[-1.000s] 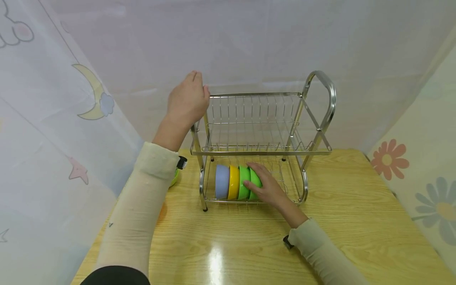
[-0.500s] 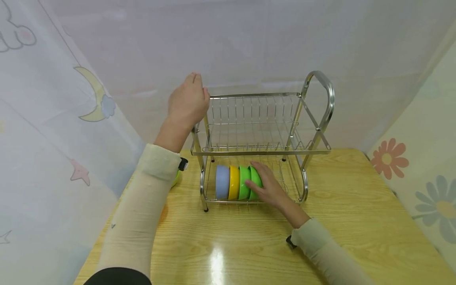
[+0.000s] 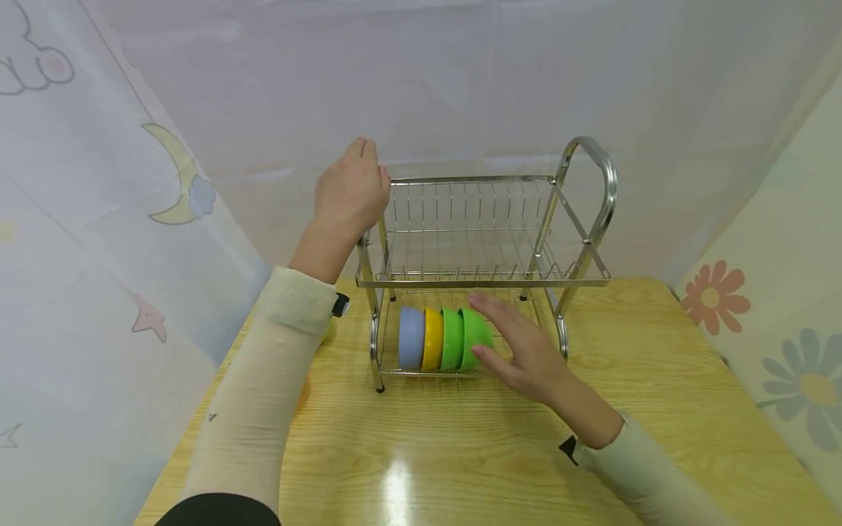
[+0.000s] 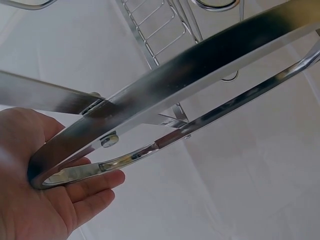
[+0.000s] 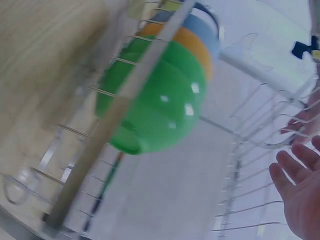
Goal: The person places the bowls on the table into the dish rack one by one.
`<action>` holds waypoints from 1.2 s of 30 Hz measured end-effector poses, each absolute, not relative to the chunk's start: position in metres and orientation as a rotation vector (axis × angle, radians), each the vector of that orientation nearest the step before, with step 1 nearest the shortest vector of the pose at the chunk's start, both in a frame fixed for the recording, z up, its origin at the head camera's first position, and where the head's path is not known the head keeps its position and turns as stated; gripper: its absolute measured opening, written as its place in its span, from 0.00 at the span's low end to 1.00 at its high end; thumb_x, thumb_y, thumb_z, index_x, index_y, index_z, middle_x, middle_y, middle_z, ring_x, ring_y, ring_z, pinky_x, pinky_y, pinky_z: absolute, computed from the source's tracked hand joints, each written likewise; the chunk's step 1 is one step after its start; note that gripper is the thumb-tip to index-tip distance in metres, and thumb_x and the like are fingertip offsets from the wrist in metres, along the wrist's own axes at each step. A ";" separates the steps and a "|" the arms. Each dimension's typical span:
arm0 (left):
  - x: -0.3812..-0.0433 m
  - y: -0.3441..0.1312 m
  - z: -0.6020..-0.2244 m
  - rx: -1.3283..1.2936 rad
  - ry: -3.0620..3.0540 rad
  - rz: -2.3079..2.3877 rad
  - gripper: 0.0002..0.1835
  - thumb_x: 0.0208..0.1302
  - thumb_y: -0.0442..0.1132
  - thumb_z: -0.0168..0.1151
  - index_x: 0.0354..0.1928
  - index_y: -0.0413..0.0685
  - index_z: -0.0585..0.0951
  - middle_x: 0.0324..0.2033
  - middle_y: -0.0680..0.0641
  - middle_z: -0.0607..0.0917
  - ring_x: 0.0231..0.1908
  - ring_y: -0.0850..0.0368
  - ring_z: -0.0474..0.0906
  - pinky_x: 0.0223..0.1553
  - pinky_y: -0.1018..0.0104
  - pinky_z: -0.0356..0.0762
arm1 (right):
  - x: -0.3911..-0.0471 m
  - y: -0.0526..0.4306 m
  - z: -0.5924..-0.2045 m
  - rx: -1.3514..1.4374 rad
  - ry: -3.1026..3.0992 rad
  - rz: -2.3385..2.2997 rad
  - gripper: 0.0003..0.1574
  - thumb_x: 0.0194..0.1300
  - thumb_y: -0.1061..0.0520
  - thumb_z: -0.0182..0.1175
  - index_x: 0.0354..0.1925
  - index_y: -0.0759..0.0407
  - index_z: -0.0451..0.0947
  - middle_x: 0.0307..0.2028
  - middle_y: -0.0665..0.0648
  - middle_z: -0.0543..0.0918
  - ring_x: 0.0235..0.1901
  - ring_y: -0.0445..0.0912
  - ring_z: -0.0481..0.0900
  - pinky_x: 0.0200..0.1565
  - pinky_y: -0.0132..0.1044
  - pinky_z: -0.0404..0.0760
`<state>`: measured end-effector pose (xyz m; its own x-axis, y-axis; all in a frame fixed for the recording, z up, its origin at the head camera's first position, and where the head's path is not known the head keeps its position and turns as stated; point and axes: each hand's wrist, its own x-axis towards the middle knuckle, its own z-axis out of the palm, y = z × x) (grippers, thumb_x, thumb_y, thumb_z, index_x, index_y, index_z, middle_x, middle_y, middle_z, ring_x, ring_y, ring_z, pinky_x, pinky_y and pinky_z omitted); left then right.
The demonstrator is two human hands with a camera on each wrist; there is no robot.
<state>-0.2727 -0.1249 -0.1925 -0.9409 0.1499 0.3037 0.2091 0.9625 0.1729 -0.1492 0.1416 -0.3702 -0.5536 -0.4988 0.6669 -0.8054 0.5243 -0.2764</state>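
On the lower tier of a silver two-tier dish rack [image 3: 487,283], bowls stand on edge in a row. From left to right they are a blue bowl [image 3: 411,340], a yellow bowl [image 3: 432,337], a green bowl [image 3: 452,340] and another green bowl [image 3: 473,329]. My left hand [image 3: 351,190] holds the rack's left handle at its top, the metal loop [image 4: 175,60] running through the palm between thumb and fingers. My right hand [image 3: 526,358], fingers spread and holding nothing, is just right of the last green bowl. In the right wrist view its fingertips [image 5: 287,162] are apart from the bowls.
The rack stands on a wooden table [image 3: 368,453] before a pale curtain [image 3: 460,88]. Its upper tier overhangs the bowls, and its right handle [image 3: 608,183] rises high. Left of the rack, an orange thing [image 3: 303,394] is mostly hidden behind my left sleeve [image 3: 253,365].
My right hand has let go of the rightmost green bowl and drawn back toward the right and front. That bowl stays in the row. My left hand has kept its place on the handle.
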 end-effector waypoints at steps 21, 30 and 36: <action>-0.273 -0.126 -0.195 -0.275 -2.808 -0.323 0.33 0.81 0.48 0.32 0.80 0.39 0.50 0.79 0.42 0.54 0.69 0.40 0.68 0.64 0.46 0.73 | -0.147 0.158 -0.256 1.129 -1.629 0.783 0.31 0.76 0.44 0.55 0.46 0.76 0.79 0.47 0.70 0.84 0.54 0.52 0.82 0.63 0.33 0.75; -0.274 -0.126 -0.198 -0.286 -2.790 -0.328 0.32 0.81 0.48 0.33 0.79 0.37 0.51 0.79 0.41 0.54 0.69 0.40 0.68 0.64 0.47 0.73 | -0.178 0.184 -0.229 0.930 -1.727 0.690 0.34 0.75 0.40 0.54 0.44 0.73 0.82 0.45 0.70 0.84 0.49 0.64 0.80 0.63 0.32 0.73; -0.275 -0.127 -0.198 -0.288 -2.792 -0.338 0.33 0.82 0.48 0.32 0.80 0.37 0.50 0.79 0.42 0.53 0.70 0.40 0.67 0.65 0.48 0.72 | -0.207 0.203 -0.220 0.825 -1.890 0.617 0.21 0.69 0.54 0.58 0.49 0.70 0.83 0.53 0.68 0.83 0.57 0.63 0.76 0.64 0.41 0.73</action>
<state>-0.2746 -0.1266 -0.1977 -0.9307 0.1593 0.3292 0.2332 0.9519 0.1986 -0.2073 0.2026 -0.2198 -0.3216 -0.2818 0.9040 -0.7607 0.6454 -0.0694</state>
